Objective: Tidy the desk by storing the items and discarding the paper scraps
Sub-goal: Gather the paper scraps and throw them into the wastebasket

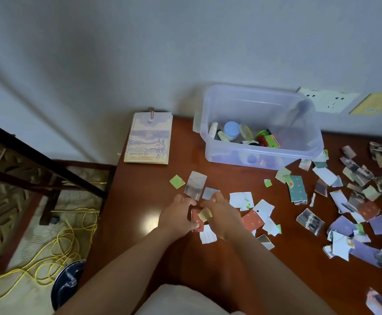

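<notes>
Both hands meet near the counter's (140,196) middle, just above the surface. L hand (176,215): fingers curled, gripping a red scrap (194,220), thumb on its lower edge. R hand (220,215): fingers bent, pinching a tan scrap (205,214) that overlaps the red one. A white scrap (208,234) lies on the counter just below the hands, at 6 o'clock.

From the hands:
- 12 o'clock, close: a grey scrap (195,185), w/ a green scrap (177,181) just left of it.
- 1 o'clock, near the wall: a clear plastic bin (262,154), lid off, w/ small bottles, a blue-capped jar (231,130) and other items inside.
- 11 o'clock: a spiral notebook (149,137) flat at the counter's far L corner.
- 3 o'clock: most of the loose paper scraps (355,201), strewn across the R side up to the counter edge, some overlapping.

Floor, 8 o'clock: a tangled yellow cable (67,242).
</notes>
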